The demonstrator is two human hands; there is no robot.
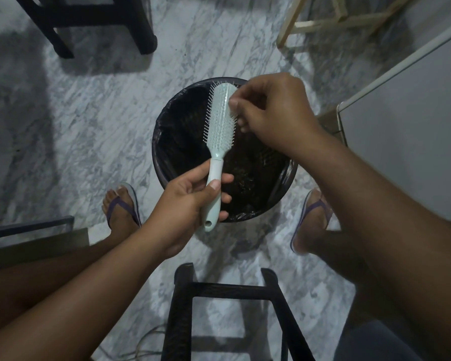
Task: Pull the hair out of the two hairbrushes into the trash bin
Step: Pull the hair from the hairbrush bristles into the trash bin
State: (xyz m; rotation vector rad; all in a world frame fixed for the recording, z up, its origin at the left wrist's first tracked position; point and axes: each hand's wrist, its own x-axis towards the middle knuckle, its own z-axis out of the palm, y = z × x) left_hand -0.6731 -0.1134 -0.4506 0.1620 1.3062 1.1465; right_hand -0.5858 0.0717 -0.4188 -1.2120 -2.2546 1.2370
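Note:
A pale mint hairbrush (220, 121) is held upright over a round black trash bin (164, 142) lined with a dark bag. My left hand (190, 204) grips the brush's handle near its lower end. My right hand (274, 110) is at the right side of the brush head, with thumb and fingertips pinched together among the bristles. Whether hair is between those fingers I cannot tell. Dark clumps lie in the bin. Only one hairbrush is in view.
My feet in purple flip-flops, one (123, 207) left of the bin and one (313, 220) right of it, stand on the marble floor. A black stool (219, 290) is below my arms, another dark stool (94, 19) at top left, a wooden frame (331, 19) at top right, a white cabinet (412, 121) at right.

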